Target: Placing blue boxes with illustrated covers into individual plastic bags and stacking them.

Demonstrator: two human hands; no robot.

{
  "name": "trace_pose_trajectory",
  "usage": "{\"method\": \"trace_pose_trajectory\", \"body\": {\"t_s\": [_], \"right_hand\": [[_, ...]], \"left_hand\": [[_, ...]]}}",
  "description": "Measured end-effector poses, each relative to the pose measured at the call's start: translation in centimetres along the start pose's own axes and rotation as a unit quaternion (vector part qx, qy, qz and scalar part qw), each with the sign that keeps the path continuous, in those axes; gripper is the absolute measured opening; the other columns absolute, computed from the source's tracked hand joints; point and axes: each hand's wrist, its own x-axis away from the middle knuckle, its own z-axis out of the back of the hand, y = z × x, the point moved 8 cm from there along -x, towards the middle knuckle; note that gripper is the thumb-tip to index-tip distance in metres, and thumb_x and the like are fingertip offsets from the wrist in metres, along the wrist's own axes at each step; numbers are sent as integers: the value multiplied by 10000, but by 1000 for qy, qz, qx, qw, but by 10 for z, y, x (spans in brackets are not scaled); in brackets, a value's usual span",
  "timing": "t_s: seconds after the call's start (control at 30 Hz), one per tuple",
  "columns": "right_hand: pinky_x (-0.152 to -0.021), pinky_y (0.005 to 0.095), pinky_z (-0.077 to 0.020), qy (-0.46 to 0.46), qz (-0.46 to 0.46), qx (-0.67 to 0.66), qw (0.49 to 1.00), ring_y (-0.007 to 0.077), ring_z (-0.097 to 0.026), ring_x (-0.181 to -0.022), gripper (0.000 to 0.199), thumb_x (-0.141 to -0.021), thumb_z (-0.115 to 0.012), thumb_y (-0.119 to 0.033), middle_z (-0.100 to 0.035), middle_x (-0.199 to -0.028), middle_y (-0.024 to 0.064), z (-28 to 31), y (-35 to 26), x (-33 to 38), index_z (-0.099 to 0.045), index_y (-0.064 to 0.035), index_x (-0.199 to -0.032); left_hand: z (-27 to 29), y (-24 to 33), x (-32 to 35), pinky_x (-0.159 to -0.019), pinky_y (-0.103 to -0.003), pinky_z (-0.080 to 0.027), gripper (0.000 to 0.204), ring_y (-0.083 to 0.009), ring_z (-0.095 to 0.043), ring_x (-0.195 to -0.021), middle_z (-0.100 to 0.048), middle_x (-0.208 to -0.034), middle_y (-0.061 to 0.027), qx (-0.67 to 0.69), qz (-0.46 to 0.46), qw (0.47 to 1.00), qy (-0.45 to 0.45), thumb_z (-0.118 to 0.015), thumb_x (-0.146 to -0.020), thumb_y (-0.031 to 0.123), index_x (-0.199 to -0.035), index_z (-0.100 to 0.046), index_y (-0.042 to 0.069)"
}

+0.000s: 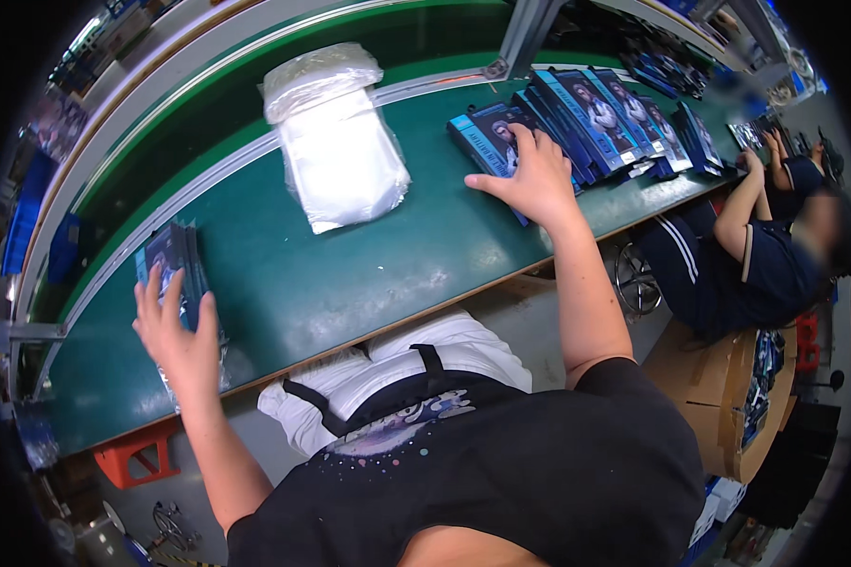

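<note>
On the left of the green bench, my left hand (178, 338) is at the near side of a stack of flat blue printed boxes (172, 248). Its fingers are spread and partly cover the stack, and whether they touch it I cannot tell. My right hand (537, 180) reaches over a flat blue box (490, 130) on the right, thumb stretched out and fingers apart. Part of that box is hidden under the hand. Between the hands, towards the back, lies a pile of clear plastic bags (336, 156), its far end bunched up.
More blue boxes (591, 118) lean overlapped in a row right of my right hand. A co-worker (766, 246) in dark clothes sits farther right along the bench (350, 293). An open cardboard carton (700, 397) stands below on the right, and a red stool (137, 458) on the left.
</note>
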Motion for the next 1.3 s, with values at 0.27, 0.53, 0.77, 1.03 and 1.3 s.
{"method": "trace_pose_trajectory", "body": {"t_s": [0.27,0.53,0.77,1.03,1.3], "right_hand": [[-972,455,-321,10,74,-31,997,361,-442,-1086,809,-602,-757,-453,-493,-1138,188,-1,-64,45,-480,-80,-1264],[-726,289,-508,-56,8,-702,710,193,-585,-906,700,-809,-638,-485,-524,-1066,131,17,-52,58,-416,18,-1242],[-470,362,-515,-345,-29,-894,284,271,-584,-710,717,-913,-426,-559,-554,-997,247,-41,-80,76,-365,49,-1288],[-854,286,-506,-371,-80,-805,456,195,-628,-965,619,-801,-638,-95,-562,-1172,170,-26,-120,100,-345,90,-1315],[-831,282,-524,-444,-78,-793,410,183,-643,-956,610,-814,-635,-56,-590,-1148,181,-37,-161,86,-344,96,-1327]], "left_hand": [[-34,123,-16,-874,-420,-429,240,-296,-554,-1036,-608,-1099,-87,228,-237,943,-40,-671,-741,35,-981,-661,53],[-55,134,-33,-771,-365,-447,242,-261,-556,-835,-587,-873,-79,276,-200,934,-112,-632,-757,-4,-986,-675,57],[-63,134,-36,-729,-362,-473,224,-267,-569,-813,-584,-855,-109,261,-263,920,-124,-629,-759,-17,-975,-667,25],[-61,115,-42,-727,-366,-479,123,-289,-581,-824,-581,-860,-125,389,-138,899,-147,-605,-825,39,-928,-665,9],[-61,103,-48,-685,-291,-476,194,-239,-611,-759,-609,-793,-101,447,-89,875,-163,-637,-715,14,-901,-690,7]]}}
